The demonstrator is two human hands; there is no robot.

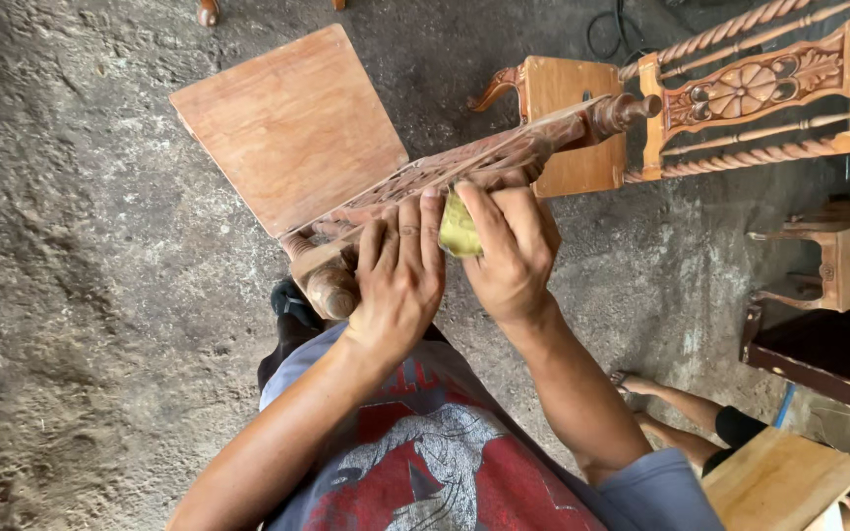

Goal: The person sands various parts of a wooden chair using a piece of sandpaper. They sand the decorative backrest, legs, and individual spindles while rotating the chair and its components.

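Sanding is under way on the carved chair back [464, 167], which lies tilted across the person's lap above the concrete floor [81, 295]. The right hand [509, 251] pinches a folded yellow sandpaper [458, 228] against the carving. The left hand [400, 275] lies flat, fingers extended, steadying the rail. By my reading, the next stroke needs firm pressure along the carved grooves.

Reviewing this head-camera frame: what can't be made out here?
- Carved wooden piece: the stretch under the left hand and right hand is covered.
- Yellow sanding pad: mostly hidden between the hands.
- Second person's legs: the body is cut off by the right and bottom edges.
- Carved frame: cut off by the top right edge.
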